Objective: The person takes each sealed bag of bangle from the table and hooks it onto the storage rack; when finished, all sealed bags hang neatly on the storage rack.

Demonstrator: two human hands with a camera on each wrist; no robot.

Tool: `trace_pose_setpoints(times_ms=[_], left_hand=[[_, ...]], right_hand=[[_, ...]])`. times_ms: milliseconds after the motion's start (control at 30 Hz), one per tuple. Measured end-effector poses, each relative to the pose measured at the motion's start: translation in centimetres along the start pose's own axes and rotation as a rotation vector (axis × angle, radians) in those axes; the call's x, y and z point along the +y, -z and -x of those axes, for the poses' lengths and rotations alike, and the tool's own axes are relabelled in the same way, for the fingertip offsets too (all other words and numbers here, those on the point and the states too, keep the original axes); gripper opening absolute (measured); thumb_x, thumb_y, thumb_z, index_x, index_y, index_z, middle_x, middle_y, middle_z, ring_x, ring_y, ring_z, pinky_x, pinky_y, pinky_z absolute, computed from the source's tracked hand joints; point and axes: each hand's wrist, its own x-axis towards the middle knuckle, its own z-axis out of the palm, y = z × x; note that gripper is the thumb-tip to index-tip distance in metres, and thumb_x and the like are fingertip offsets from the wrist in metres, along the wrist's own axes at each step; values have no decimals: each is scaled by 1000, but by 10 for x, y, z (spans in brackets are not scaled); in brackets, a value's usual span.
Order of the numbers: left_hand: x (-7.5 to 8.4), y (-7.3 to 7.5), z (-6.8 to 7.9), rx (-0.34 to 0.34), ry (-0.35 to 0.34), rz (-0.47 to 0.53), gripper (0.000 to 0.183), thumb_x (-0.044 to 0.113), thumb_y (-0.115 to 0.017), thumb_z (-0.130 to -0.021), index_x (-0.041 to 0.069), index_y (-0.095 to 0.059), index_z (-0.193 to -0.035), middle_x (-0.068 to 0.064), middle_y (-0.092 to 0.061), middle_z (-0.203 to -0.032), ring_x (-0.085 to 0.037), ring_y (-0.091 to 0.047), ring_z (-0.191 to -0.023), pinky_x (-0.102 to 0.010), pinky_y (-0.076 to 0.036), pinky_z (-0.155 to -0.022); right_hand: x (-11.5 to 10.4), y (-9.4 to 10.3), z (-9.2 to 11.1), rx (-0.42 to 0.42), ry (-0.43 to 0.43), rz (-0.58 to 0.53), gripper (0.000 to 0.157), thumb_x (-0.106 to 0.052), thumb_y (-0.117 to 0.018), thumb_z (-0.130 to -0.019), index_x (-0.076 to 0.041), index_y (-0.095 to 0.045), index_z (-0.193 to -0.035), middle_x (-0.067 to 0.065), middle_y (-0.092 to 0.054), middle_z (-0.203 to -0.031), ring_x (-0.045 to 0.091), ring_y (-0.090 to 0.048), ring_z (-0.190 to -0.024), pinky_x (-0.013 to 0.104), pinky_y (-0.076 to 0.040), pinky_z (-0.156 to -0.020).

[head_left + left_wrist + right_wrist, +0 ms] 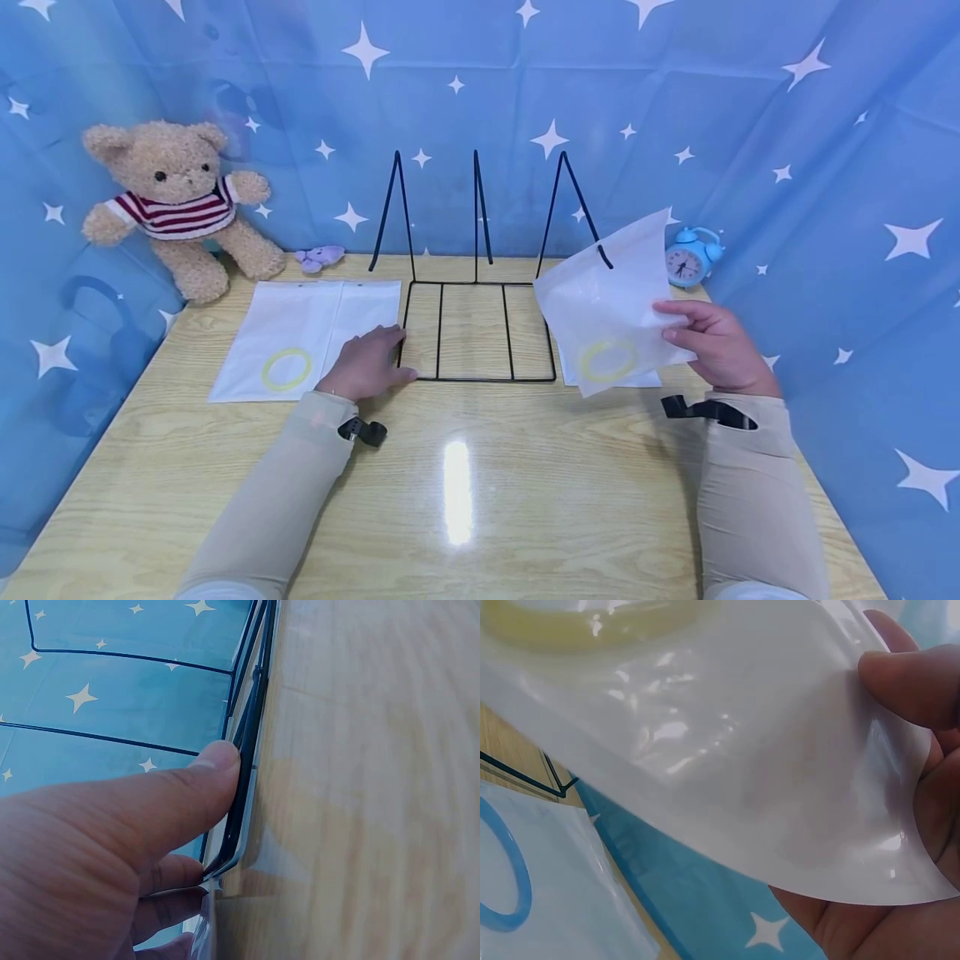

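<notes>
Head view forward-down, wrist views close

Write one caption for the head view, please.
Left hand holds a black wire rack; right hand pinches a white plastic bag with yellow ring.

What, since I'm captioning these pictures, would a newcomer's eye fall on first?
Probably the bear, at the back left of the table before the starry blue curtain. Next, perhaps, the black rack towards the back middle, its left side gripped by the left hand. Then the white bag with a yellow ring, held above the table's right side by the right hand.
</notes>
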Motion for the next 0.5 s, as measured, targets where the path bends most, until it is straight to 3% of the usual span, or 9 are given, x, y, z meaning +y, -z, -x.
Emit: trace_pose_setpoints(times_ms=[367, 500], left_hand=[[0, 1, 1, 5, -5, -2, 81, 40, -79, -95, 1, -45, -158, -19, -42, -166, -44, -33, -156, -66, -28, -124], [1, 1, 1, 8, -8, -2, 81, 39, -79, -95, 1, -46, -158, -19, -42, -166, -44, -33, -156, -66, -29, -124]], right_hand=[[5, -6, -6, 35, 12, 34, 49, 18, -51, -101, -4, -66, -142, 0, -77, -123, 9, -74, -103, 21, -61, -81], [7, -9, -7, 27, 18, 53, 49, 16, -52, -102, -4, -64, -145, -3, -73, -130, 7, -70, -98, 15, -57, -75]])
